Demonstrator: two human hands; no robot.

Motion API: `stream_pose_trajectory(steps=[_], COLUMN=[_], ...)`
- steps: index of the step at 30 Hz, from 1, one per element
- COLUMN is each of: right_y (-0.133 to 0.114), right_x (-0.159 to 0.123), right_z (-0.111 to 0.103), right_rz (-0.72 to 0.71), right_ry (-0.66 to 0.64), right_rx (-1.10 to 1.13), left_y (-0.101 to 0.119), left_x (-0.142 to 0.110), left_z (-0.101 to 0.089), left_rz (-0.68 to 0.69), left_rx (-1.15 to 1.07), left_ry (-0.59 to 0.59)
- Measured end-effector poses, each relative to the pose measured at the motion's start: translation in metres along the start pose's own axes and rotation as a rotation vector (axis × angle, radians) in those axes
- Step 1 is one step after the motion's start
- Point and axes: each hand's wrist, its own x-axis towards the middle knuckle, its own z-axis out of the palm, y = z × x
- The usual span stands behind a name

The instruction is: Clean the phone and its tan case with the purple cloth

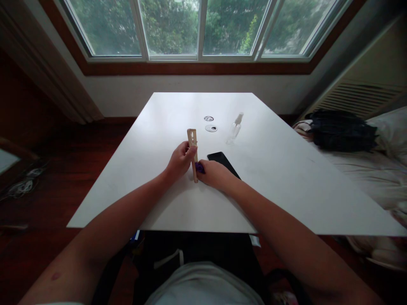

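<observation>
My left hand (179, 162) is closed around a thin beige case or panel (192, 146) that stands upright on its edge on the white table (270, 178). My right hand (215, 174) is closed on a small purple thing (199, 167), pressed against the lower part of the beige piece. A black phone (222, 162) lies flat just behind my right hand.
A clear small spray bottle (235, 127) stands further back on the table, beside two round cable holes (210, 127). A bed with a dark bundle (343, 129) is to the right. Windows run along the far wall. Cables lie on the floor at left.
</observation>
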Motion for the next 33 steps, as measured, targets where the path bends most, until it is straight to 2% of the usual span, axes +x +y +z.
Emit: stream_pose_trajectory(steps=[6, 14, 17, 21, 28, 30, 33], right_y=[0.0032, 0.0056, 0.0083, 0.0086, 0.0013, 0.0002, 0.0006], right_x=[0.0001, 0.0006, 0.0021, 0.0035, -0.0009, -0.0014, -0.0005], right_z=[0.002, -0.0038, -0.0052, -0.0049, -0.002, -0.0005, 0.0003], right_rz=[-0.016, 0.037, 0.042, 0.048, 0.034, 0.031, 0.042], right_ry=[0.039, 0.294, 0.346, 0.3, 0.057, 0.035, 0.066], right_rx=[-0.024, 0.132, 0.213, 0.271, 0.16, 0.114, 0.061], left_y=[-0.0012, 0.0019, 0.0028, 0.0042, 0.0067, 0.0063, 0.0019], left_x=[-0.0004, -0.0031, -0.0042, -0.0042, -0.0027, -0.0032, -0.0043], left_z=[0.0026, 0.0064, 0.0067, 0.0059, 0.0038, 0.003, 0.003], left_rz=[-0.02, -0.012, -0.007, 0.019, 0.009, 0.02, 0.049], left_rx=[-0.034, -0.067, -0.07, -0.061, -0.049, -0.046, -0.073], left_ry=[-0.017, -0.085, -0.106, -0.103, 0.002, 0.005, -0.002])
